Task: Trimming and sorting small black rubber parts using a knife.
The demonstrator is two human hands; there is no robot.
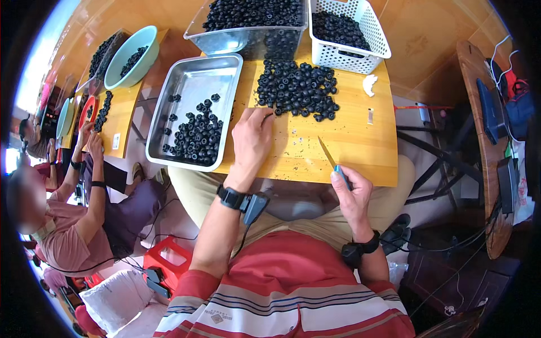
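Observation:
A loose heap of small round black pieces with holes, like rubber grommets (298,90), lies on the wooden table (293,160). My left hand (252,138) rests at the heap's near left edge, fingers curled and pressed together. A dark bit shows at its fingertips, too small to make out. In my right hand (353,194), near the table's front edge, is a knife (327,151) with a narrow blade pointing away and left. To the left of my left hand stands a metal tray (194,70) holding many similar black pieces, mostly in its near half.
A clear plastic bin (225,42) and a white perforated basket (352,61), both filled with black pieces, stand at the back. A crumpled white scrap (369,84) lies at the right. Dark crumbs dot the tabletop. Left, another person works at a table with a green basin (149,56).

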